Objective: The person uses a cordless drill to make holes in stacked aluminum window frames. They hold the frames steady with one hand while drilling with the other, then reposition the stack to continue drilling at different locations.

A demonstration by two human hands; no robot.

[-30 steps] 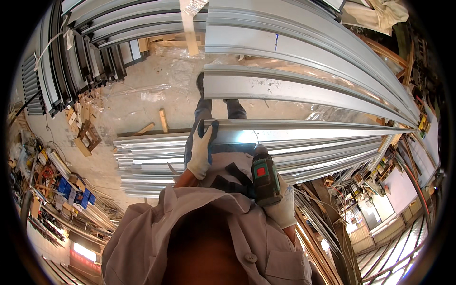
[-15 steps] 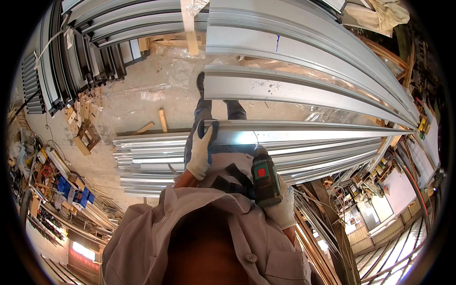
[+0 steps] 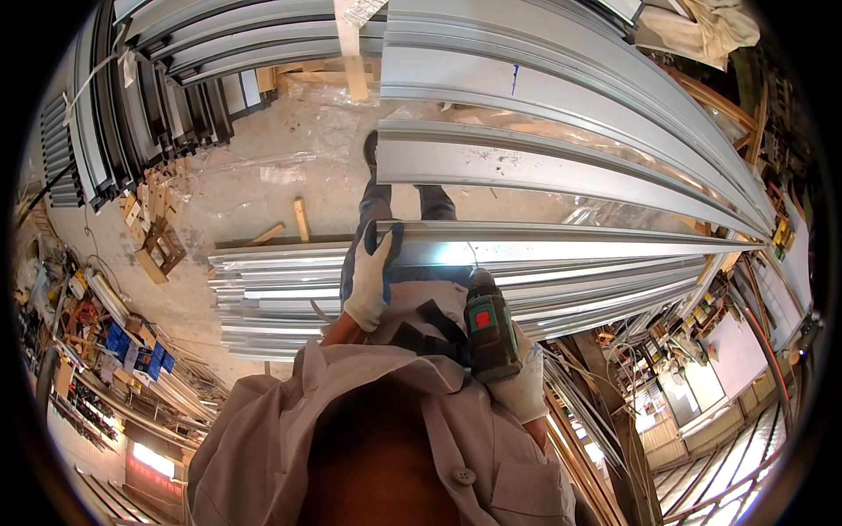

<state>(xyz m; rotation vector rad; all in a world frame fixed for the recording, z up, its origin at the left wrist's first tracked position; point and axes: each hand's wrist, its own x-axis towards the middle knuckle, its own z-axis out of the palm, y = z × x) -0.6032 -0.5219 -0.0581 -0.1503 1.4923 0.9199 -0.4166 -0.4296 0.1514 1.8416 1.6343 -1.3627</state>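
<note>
My gloved left hand [image 3: 372, 272] grips the left end of a long silver metal profile [image 3: 544, 251], its fingers wrapped over the top edge. In my gloved right hand [image 3: 523, 386] is a green and black cordless drill [image 3: 491, 329], partly hiding the fingers. The drill's bit points forward and reaches the near face of the profile. A bright patch from the drill's light lies on the metal around the tip. Whether the bit has entered the metal I cannot tell.
Beyond lie more wide silver profiles [image 3: 526, 167]. A stack of thin profiles [image 3: 272, 302] is to the left, below the held one. Black-edged profiles [image 3: 114, 114] stand far left. Wooden offcuts [image 3: 160, 250] and plastic film [image 3: 289, 162] lie on the floor [image 3: 241, 197].
Almost nothing differs. Both hands, the drill and the profile keep their places; the view shifts only very slightly.
</note>
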